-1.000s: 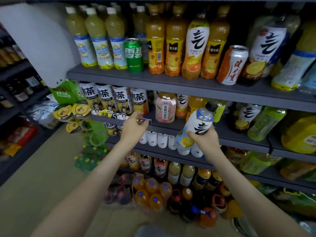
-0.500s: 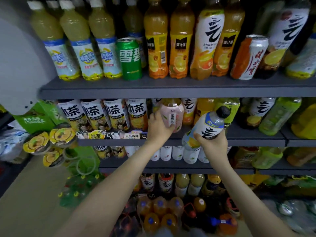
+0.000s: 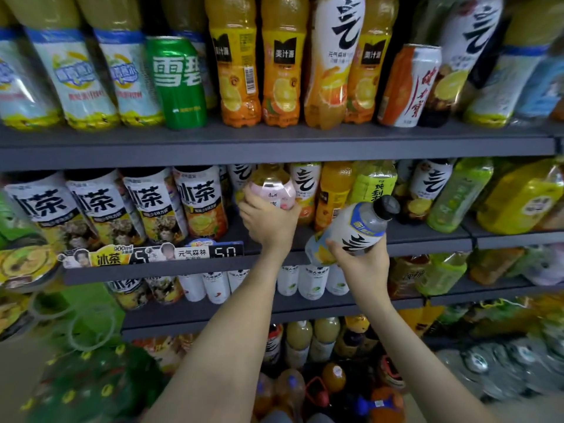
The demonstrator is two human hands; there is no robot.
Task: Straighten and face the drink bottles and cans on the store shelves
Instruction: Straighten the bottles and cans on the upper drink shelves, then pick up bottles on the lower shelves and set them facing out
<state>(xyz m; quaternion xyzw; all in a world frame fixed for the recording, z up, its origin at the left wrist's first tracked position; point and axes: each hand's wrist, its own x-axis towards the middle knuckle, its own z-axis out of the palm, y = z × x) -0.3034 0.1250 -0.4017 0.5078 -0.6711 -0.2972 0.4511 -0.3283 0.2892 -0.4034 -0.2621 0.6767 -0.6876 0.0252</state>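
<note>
My left hand (image 3: 268, 222) grips the lower part of a pink-labelled tea bottle (image 3: 272, 186) that stands on the middle shelf (image 3: 427, 236). In front of that shelf my right hand (image 3: 357, 261) holds a pale bottle with a blue band and a black cap (image 3: 357, 227), tilted with its cap up to the right. Behind the two bottles stand a white-labelled bottle (image 3: 305, 186), an orange juice bottle (image 3: 332, 190) and a yellow-green bottle (image 3: 374, 184).
Four iced-tea bottles (image 3: 146, 203) line the middle shelf's left, above price tags (image 3: 152, 253). The top shelf (image 3: 274, 141) carries a green can (image 3: 177, 83), orange juice bottles (image 3: 235, 65) and a tilted orange-white can (image 3: 406, 87). More bottles fill the lower shelves (image 3: 308, 282).
My left hand rose from the price-tag rail to the pink tea bottle and closed round it. My right hand lifted the pale bottle higher. The view moved closer to the shelves.
</note>
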